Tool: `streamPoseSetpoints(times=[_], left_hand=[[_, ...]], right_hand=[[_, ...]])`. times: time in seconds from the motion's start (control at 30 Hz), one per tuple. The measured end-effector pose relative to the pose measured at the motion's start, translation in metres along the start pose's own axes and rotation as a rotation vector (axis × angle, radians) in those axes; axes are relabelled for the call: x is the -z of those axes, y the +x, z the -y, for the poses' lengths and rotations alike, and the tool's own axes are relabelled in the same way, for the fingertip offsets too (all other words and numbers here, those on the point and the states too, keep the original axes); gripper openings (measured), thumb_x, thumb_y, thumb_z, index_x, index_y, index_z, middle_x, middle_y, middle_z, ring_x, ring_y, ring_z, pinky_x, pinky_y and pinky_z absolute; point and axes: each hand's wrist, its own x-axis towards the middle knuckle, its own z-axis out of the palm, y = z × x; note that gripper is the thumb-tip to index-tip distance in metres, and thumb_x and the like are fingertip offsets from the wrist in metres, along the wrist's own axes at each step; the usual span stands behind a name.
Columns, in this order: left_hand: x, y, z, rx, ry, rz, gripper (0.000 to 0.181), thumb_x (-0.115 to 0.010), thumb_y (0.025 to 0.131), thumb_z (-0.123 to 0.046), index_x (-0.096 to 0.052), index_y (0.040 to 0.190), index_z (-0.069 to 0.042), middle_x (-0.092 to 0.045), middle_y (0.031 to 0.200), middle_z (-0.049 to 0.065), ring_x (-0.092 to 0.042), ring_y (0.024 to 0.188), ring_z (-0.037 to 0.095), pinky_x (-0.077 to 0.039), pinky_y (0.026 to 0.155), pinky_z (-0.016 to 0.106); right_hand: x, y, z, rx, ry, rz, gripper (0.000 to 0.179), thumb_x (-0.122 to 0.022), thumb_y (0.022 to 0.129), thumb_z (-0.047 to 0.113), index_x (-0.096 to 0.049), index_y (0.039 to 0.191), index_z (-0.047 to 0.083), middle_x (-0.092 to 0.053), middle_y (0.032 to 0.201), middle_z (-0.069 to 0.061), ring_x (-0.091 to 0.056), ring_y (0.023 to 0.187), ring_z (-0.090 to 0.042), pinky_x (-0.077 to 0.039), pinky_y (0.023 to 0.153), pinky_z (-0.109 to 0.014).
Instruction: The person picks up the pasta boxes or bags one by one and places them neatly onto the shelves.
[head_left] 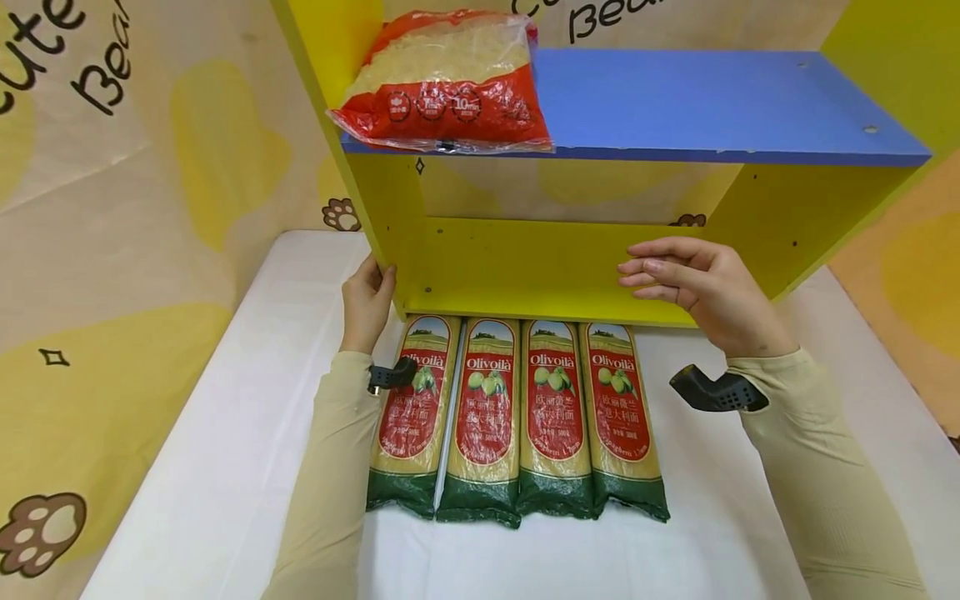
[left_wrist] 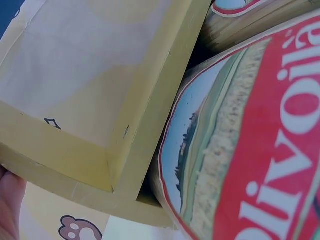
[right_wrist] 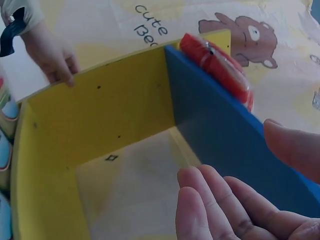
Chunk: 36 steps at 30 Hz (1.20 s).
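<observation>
A yellow shelf unit with a blue shelf board stands at the back of the table. My left hand grips the front edge of its left side panel low down, thumb on the near side. My right hand hovers in front of the lower opening at the right, fingers extended and holding nothing; the right wrist view shows its palm and spread thumb. Several spaghetti packs with red Olivoilà labels lie side by side, their far ends against the unit's bottom front edge.
On the blue board's left end lies a red and clear bag of pale dry food. A white cloth covers the table. Patterned sheeting hangs at the left and behind the unit.
</observation>
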Motion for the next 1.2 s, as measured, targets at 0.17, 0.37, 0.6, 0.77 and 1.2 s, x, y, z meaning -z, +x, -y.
streamPoseSetpoints(times=[0.17, 0.37, 0.6, 0.77, 1.2], left_hand=[[0.003, -0.006, -0.022, 0.017, 0.003, -0.003, 0.032, -0.05, 0.096, -0.001, -0.053, 0.125, 0.012, -0.061, 0.115, 0.029, -0.062, 0.101, 0.038, -0.052, 0.08, 0.025], [0.005, -0.011, -0.04, 0.029, 0.008, 0.006, 0.033, -0.049, 0.096, 0.0, -0.052, 0.126, 0.013, -0.06, 0.116, 0.029, -0.061, 0.103, 0.038, -0.051, 0.086, 0.037], [0.005, -0.01, -0.039, 0.015, -0.008, 0.005, 0.032, -0.049, 0.096, 0.001, -0.052, 0.125, 0.014, -0.059, 0.117, 0.03, -0.061, 0.105, 0.039, -0.049, 0.088, 0.044], [0.004, -0.01, -0.038, 0.019, -0.011, 0.005, 0.032, -0.049, 0.096, 0.0, -0.052, 0.126, 0.013, -0.059, 0.117, 0.03, -0.06, 0.105, 0.039, -0.049, 0.088, 0.044], [0.003, -0.011, -0.039, 0.012, -0.009, 0.005, 0.032, -0.049, 0.096, 0.001, -0.052, 0.125, 0.013, -0.059, 0.116, 0.03, -0.06, 0.105, 0.04, -0.048, 0.089, 0.044]], right_hand=[[0.011, -0.015, -0.016, -0.047, -0.019, -0.014, 0.025, -0.046, 0.097, -0.003, -0.065, 0.112, 0.0, -0.068, 0.105, -0.01, -0.066, 0.097, -0.02, -0.052, 0.084, -0.028], [0.022, -0.036, -0.035, -0.093, 0.029, -0.035, 0.026, -0.044, 0.097, -0.003, -0.063, 0.115, -0.003, -0.068, 0.106, -0.01, -0.067, 0.097, -0.021, -0.051, 0.085, -0.029], [0.034, -0.06, -0.056, -0.153, 0.034, -0.067, 0.027, -0.042, 0.099, -0.001, -0.064, 0.114, 0.002, -0.068, 0.109, -0.008, -0.067, 0.098, -0.019, -0.052, 0.083, -0.029], [0.04, -0.073, -0.066, -0.2, -0.018, -0.09, 0.027, -0.042, 0.1, 0.002, -0.066, 0.111, 0.007, -0.069, 0.107, -0.003, -0.067, 0.096, -0.017, -0.053, 0.081, -0.027], [0.053, -0.099, -0.088, -0.329, -0.04, -0.088, 0.028, -0.043, 0.1, 0.005, -0.067, 0.109, 0.015, -0.07, 0.106, -0.004, -0.067, 0.096, -0.016, -0.052, 0.083, -0.025]])
